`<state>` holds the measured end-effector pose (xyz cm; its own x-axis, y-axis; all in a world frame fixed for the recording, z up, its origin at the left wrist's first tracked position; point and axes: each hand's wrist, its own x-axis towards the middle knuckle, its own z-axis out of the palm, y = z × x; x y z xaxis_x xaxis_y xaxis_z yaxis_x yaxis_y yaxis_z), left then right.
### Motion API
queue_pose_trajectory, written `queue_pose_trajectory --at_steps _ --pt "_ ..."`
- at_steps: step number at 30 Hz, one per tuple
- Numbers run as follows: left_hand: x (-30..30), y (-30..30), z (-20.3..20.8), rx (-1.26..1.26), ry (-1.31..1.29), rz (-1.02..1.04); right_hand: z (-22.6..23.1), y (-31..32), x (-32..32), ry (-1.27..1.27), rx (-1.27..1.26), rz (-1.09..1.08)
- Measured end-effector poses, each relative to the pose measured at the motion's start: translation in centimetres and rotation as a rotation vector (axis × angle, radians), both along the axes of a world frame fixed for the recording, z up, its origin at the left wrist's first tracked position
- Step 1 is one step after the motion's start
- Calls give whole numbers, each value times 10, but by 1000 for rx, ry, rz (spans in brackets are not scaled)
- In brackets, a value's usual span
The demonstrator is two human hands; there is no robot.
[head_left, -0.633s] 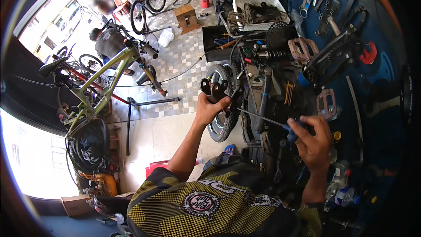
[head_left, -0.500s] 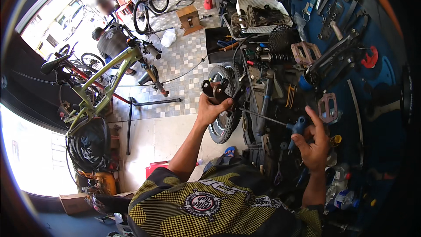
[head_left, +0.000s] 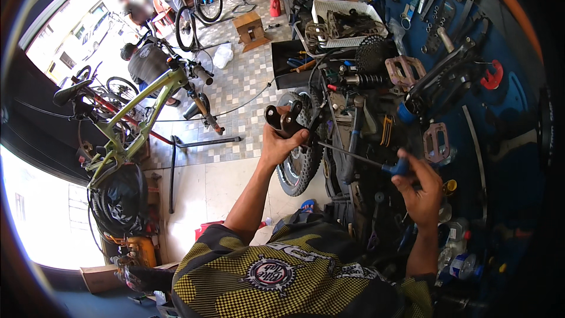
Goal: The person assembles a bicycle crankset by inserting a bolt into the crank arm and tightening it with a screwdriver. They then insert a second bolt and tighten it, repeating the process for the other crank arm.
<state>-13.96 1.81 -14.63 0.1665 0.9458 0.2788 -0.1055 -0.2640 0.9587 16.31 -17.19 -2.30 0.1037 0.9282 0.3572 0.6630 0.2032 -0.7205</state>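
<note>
My left hand (head_left: 278,148) is closed around a dark forked bike linkage part (head_left: 288,123), its rounded lugs sticking out above my fingers. A T-handle hex key (head_left: 395,168) with a blue grip reaches from the right, its thin shaft running to the part. Where the tip meets the part is hidden behind my left hand. My right hand (head_left: 425,195) has its thumb and fingers bent about the blue handle; the other fingers are partly hidden.
On the right, the cluttered bench holds a white basket (head_left: 347,20) of parts, a shock absorber (head_left: 371,80) and pedals (head_left: 436,142). Wrenches hang on the blue wall. A bicycle wheel (head_left: 292,171) stands beside the bench. Left, a green bike frame (head_left: 141,106) sits on a stand; a person (head_left: 147,63) crouches beyond.
The blue handle has turned about its shaft. My right fingers, spread beside it before, have come in around it. My left hand keeps hold of the linkage part.
</note>
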Motion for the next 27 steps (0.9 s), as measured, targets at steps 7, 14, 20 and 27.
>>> queue_pose_trajectory --at_steps 7,14,20,27 --pt "-4 10 -4 100 12 43 -19 2 6 293 -33 112" --pt "-4 14 -1 96 -9 48 -6 10 12 -211 88 124" --pt "-8 20 -5 114 24 97 -11 2 -7 493 -281 -46" --pt "-10 28 -9 312 58 175 -14 10 7 27 -13 184"
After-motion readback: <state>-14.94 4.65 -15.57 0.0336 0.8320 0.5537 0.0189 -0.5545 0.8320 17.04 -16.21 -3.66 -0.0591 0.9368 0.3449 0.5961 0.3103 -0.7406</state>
